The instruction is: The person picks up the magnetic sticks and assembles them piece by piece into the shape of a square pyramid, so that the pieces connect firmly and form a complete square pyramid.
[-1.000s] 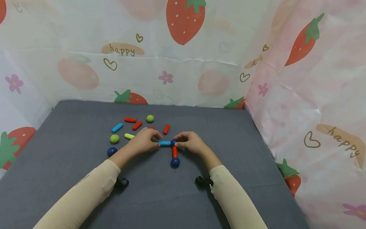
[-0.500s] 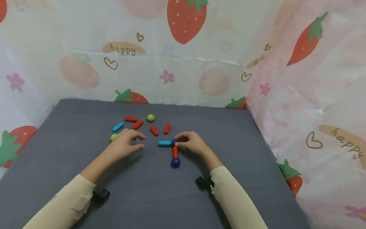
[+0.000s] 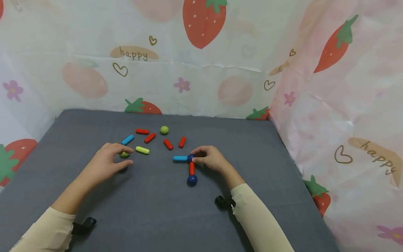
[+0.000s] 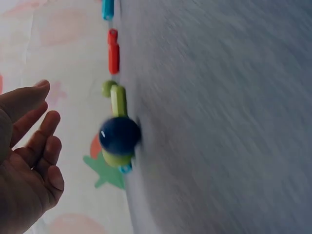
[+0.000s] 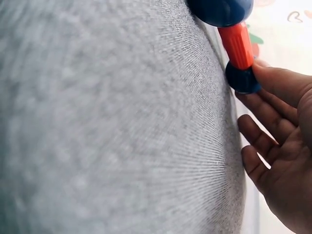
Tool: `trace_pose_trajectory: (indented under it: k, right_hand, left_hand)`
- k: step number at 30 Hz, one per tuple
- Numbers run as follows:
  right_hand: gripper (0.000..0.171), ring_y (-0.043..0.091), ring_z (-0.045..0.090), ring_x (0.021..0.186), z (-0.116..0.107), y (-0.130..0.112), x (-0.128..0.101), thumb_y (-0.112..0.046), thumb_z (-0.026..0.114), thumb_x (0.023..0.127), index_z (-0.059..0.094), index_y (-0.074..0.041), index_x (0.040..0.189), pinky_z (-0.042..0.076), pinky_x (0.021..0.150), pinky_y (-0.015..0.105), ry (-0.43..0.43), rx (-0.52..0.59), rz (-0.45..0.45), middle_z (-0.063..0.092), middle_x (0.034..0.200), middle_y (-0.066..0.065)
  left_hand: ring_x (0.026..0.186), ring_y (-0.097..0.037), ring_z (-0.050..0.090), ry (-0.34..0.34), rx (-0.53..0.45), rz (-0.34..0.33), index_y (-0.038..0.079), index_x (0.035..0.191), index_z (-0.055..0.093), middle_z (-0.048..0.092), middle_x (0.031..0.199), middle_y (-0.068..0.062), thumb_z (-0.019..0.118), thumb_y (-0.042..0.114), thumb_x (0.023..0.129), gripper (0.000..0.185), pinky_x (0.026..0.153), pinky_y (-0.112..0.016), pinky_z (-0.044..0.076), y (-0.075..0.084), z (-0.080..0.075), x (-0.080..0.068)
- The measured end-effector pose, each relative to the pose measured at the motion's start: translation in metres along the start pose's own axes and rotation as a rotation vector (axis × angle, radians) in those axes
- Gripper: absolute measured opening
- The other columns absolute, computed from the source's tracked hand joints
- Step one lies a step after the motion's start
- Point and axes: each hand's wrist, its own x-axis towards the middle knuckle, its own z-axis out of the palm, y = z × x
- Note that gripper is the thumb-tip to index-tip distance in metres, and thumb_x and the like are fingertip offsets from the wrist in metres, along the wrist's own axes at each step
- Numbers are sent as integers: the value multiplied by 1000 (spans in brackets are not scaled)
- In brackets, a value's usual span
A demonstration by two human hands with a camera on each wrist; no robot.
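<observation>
My right hand [image 3: 210, 158] pinches a dark blue ball [image 3: 190, 158] between thumb and fingers. From that ball a light blue stick [image 3: 180, 159] points left, and a red stick [image 3: 191, 168] runs toward me to a second dark blue ball [image 3: 192, 180]. Together they form an L lying on the cloth. Over on the left, my left hand [image 3: 105, 161] hovers with thumb and fingers spread, holding nothing. Behind it a green ball [image 3: 124, 154] is partly hidden. A loose dark blue ball [image 4: 120, 135] shows fully in the left wrist view, apart from the fingers.
Beyond the hands lie a yellow-green stick [image 3: 142, 150], a light blue stick [image 3: 127, 140], several red sticks [image 3: 150, 138] and another green ball [image 3: 164, 130]. Grey cloth [image 3: 157, 217] covers the table. Strawberry-print sheets [image 3: 189, 66] hang behind and at the sides.
My left hand has let go of the light blue stick's end and moved left toward the green and dark blue balls. My right hand stays on the joined pieces.
</observation>
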Motion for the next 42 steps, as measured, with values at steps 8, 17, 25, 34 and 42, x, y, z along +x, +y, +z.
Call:
trace_pose_trajectory:
  k: [8,17,25,34,42]
  right_hand:
    - [23,18,61,96,0,1,0,-29,78,93,76,-24,115,52,80,33,19,-11,-7,71,111,-4]
    - [24,19,60,95,2,2,-2,-28,78,93,76,-24,116,52,77,32,21,-8,0,71,112,-4]
    - [25,18,60,92,2,3,-2,-28,78,93,75,-23,117,52,74,31,19,4,-1,71,112,-3]
    - [25,18,60,94,3,4,-3,-28,78,93,76,-23,117,51,76,31,18,4,-4,71,112,-3]
    - [25,19,60,97,1,5,-3,-29,78,93,76,-23,118,51,79,33,13,15,-12,71,113,-3]
  left_hand:
    - [117,-33,50,-87,-13,-86,11,132,67,66,128,-13,82,32,89,50,90,-54,45,-25,-8,-8]
    - [114,-34,54,-176,-5,-92,11,130,68,67,125,-11,84,32,87,50,89,-54,47,-43,-5,-8]
    - [115,-37,55,-209,-8,-114,12,125,71,64,124,-17,83,32,87,44,92,-59,47,-47,-3,-5]
    - [119,-41,59,-233,12,-139,10,124,70,66,127,-22,82,31,88,43,94,-62,48,-53,1,-3]
    - [114,-37,62,-229,26,-123,9,122,71,70,122,-17,81,33,90,41,91,-58,50,-51,1,2]
